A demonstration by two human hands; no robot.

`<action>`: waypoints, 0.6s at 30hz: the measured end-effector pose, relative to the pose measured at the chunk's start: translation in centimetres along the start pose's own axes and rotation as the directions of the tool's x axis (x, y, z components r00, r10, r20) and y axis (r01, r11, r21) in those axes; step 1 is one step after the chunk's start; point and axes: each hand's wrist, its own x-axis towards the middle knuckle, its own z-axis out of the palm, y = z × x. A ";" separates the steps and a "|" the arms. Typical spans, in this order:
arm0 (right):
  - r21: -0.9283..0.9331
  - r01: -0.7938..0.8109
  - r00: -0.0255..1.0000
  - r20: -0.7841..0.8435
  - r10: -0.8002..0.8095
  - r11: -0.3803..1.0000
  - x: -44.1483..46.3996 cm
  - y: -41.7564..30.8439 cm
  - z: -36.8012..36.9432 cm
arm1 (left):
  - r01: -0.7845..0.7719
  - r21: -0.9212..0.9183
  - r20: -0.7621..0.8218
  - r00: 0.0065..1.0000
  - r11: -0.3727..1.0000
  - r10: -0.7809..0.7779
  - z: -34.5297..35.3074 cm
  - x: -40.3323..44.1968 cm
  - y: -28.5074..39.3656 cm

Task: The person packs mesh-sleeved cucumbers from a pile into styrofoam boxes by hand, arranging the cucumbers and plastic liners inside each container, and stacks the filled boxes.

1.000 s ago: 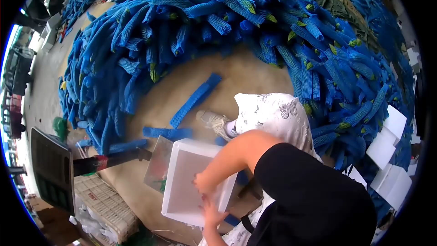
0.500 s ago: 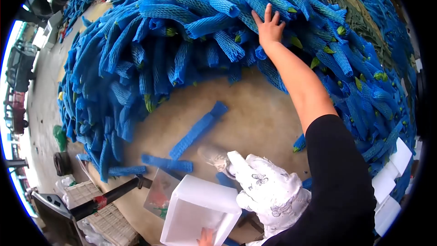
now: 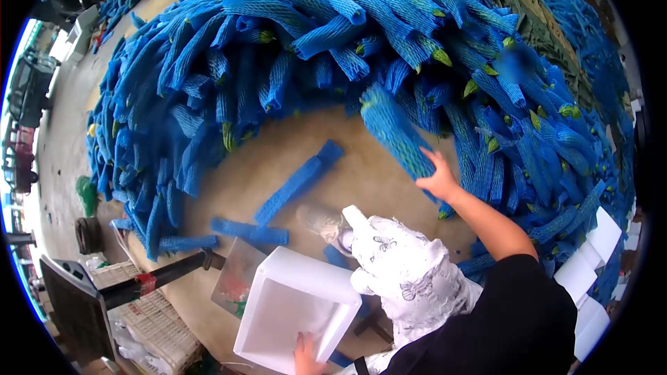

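Note:
My right hand [image 3: 439, 177] is closed round the lower end of a green vegetable in a blue foam net [image 3: 396, 135], held tilted above the floor in front of the pile. The large pile of netted vegetables [image 3: 278, 14] curves around the far side. My left hand [image 3: 306, 355] rests at the near edge of a white foam box [image 3: 261, 309], its fingers reaching inside and apart. The box's visible inside holds no vegetables. Its near corner is partly hidden by my left hand.
A scale display [image 3: 76, 305] on a dark pole stands at the left, beside a woven crate [image 3: 163, 326]. Blue net sleeves [image 3: 299, 184] lie on the floor near my shoe [image 3: 321, 222]. White foam pieces [image 3: 590, 250] are stacked at the right.
My right hand went from the box to the pile, then came back nearer with a netted vegetable in it. My left hand has stayed at the box.

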 end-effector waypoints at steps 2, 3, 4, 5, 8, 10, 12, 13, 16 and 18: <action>0.159 -0.195 0.967 0.194 0.163 0.968 -5.1 2.3 1.1 | 0.075 -0.035 0.104 0.992 0.997 -0.071 -1.0 0.4 -0.5; 0.147 -0.192 0.956 0.254 0.150 0.970 -6.1 1.3 1.1 | 0.076 -0.035 0.097 0.993 0.996 -0.073 -1.3 0.5 -0.2; 0.088 -0.060 0.957 0.289 0.032 0.994 -6.2 0.3 0.8 | 0.082 -0.077 0.082 0.994 0.994 -0.076 -1.5 0.2 0.4; 0.033 0.079 0.940 0.329 -0.086 0.996 -5.2 -1.9 0.2 | 0.086 -0.120 0.065 0.995 0.989 -0.078 -1.6 0.0 0.9; 0.074 0.126 0.758 0.636 -0.144 0.989 -1.6 -13.1 -1.7 | -0.027 -0.237 -0.210 0.977 0.971 -0.024 -6.4 0.1 5.6; 0.137 0.208 0.429 0.877 -0.216 0.969 0.1 -21.8 -1.0 | 0.000 0.228 -0.624 0.768 0.974 0.146 -12.6 0.1 12.5; 0.070 0.261 0.156 0.981 -0.114 0.963 -1.1 -28.8 2.3 | 0.036 0.357 -0.764 0.587 0.934 0.269 -15.4 -0.3 14.0; 0.088 0.311 -0.002 0.996 -0.092 0.946 -1.9 -30.5 5.1 | 0.021 0.424 -0.782 0.514 0.906 0.353 -16.1 0.0 14.1; -0.188 0.280 -0.219 0.942 0.254 0.941 -6.7 -32.6 14.9 | 0.091 0.265 -0.869 0.453 0.960 0.197 -13.4 -0.1 9.6; -0.260 0.200 -0.288 0.906 0.311 0.945 -10.0 -29.3 21.3 | 0.158 0.113 -0.860 0.511 0.981 0.017 -10.1 -0.6 6.2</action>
